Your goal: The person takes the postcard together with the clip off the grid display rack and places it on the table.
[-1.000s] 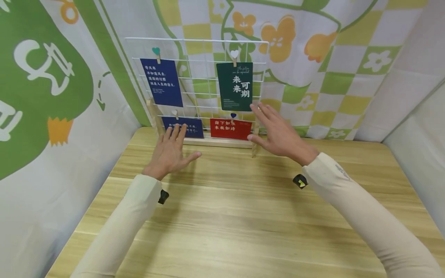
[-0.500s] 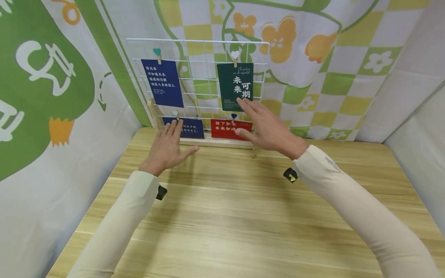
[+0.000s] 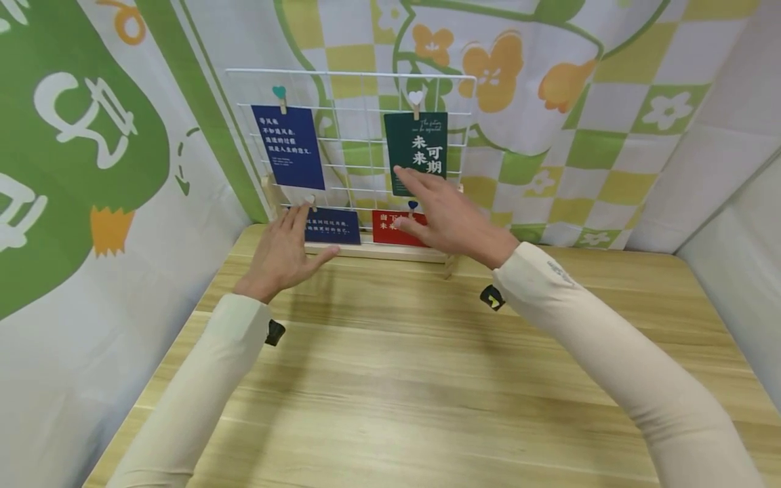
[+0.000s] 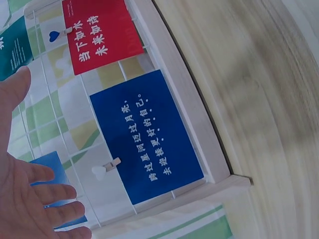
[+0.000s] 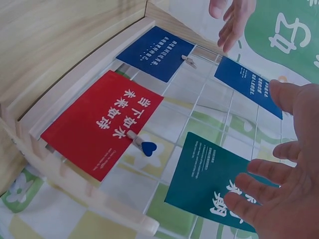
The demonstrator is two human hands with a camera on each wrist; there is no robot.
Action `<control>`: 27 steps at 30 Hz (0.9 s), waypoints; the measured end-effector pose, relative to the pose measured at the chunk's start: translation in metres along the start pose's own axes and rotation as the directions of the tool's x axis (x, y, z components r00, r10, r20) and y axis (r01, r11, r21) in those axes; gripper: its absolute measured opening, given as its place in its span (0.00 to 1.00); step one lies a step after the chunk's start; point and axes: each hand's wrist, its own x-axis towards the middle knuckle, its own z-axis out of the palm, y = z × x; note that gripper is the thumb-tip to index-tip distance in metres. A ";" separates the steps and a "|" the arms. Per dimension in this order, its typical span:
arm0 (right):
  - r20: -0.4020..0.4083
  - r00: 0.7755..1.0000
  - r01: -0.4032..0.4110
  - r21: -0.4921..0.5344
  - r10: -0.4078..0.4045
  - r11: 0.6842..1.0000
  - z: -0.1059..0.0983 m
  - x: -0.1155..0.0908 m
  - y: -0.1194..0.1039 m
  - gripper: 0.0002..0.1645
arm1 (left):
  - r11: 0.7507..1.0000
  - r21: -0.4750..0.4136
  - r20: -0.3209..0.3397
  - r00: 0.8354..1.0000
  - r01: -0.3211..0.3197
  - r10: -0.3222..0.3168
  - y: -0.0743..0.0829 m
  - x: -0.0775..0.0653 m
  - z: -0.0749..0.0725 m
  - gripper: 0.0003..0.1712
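A green card (image 3: 417, 150) hangs clipped behind the right fingers (image 3: 416, 183), a wide blue card (image 3: 335, 228) behind the left fingers (image 3: 297, 219).

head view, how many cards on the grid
4: a blue card upper left, a green card upper right, a second blue card lower left, a red card lower right.
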 end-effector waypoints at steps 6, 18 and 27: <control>-0.020 0.999 0.026 0.002 -0.025 1.000 -0.002 0.012 -0.009 0.50 | 1.000 -0.014 -0.033 0.999 -0.001 0.000 -0.006 0.002 -0.006 0.57; 0.008 1.000 0.021 0.028 -0.021 0.999 -0.004 0.038 -0.031 0.49 | 0.998 -0.060 -0.094 0.995 0.025 -0.030 -0.005 0.011 -0.017 0.54; -0.008 0.999 0.047 -0.020 -0.047 0.999 -0.005 0.054 -0.042 0.46 | 0.997 -0.057 -0.098 0.994 0.049 -0.055 -0.013 0.016 -0.031 0.54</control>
